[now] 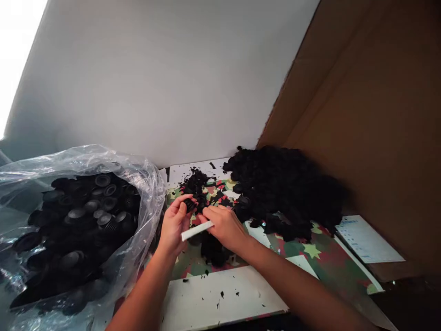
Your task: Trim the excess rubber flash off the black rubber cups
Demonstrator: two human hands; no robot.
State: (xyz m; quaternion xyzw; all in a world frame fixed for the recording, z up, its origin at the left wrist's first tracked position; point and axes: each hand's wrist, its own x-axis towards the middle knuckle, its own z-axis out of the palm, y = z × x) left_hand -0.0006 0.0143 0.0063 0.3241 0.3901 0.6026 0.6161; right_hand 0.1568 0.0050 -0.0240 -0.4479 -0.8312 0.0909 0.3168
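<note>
My left hand (174,225) is closed around a small black ribbed part (189,204), which looks like rubber and is pinched between thumb and fingers. Right beside it, my right hand (225,226) grips a tool with a flat white handle (197,230). The handle sticks out toward my left wrist, and the tool's other end is hidden by my fingers. Just beyond both hands lies a heap of thin black scraps (195,183). Under my right hand, more black pieces (214,252) rest on the camouflage-patterned surface (312,250).
On the left, a clear plastic bag (155,184) holds many round black caps (103,218). A large heap of black parts (282,188) sits at the back right. A printed paper (370,241) lies farther right. White (144,82) and brown cardboard (372,115) walls stand behind.
</note>
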